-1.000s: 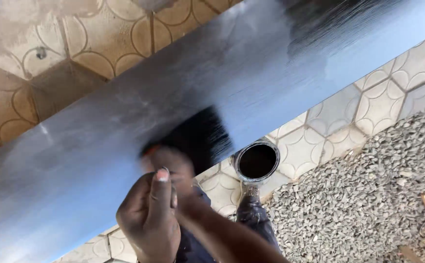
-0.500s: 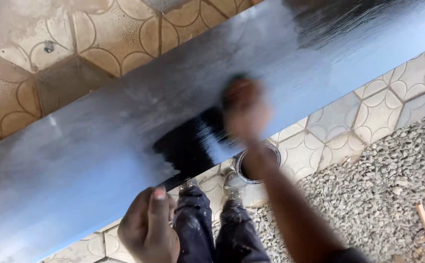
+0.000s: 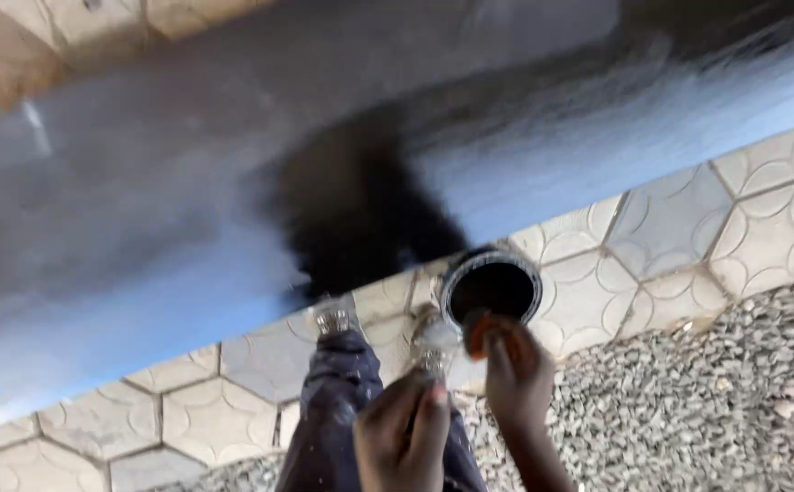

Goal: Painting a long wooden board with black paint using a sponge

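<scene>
A long grey metal sheet slants across the view, with a wet black painted patch near its lower edge. Just below that edge a round can of black paint stands on the tiled floor. My right hand is at the can's near rim, closed around the orange-brown handle of a paintbrush whose bristle end points into the can. My left hand hangs beside it over my knees, fingers curled together with nothing seen in them. The picture is blurred by motion.
My legs in dark trousers and my shoes stand on patterned beige paving tiles left of the can. Loose grey gravel covers the ground at the lower right. More black paint darkens the sheet's upper right end.
My right hand has come off the sheet, where it was brushing the black patch, and dropped to the paint can. The view has tilted down and the left hand has shifted right.
</scene>
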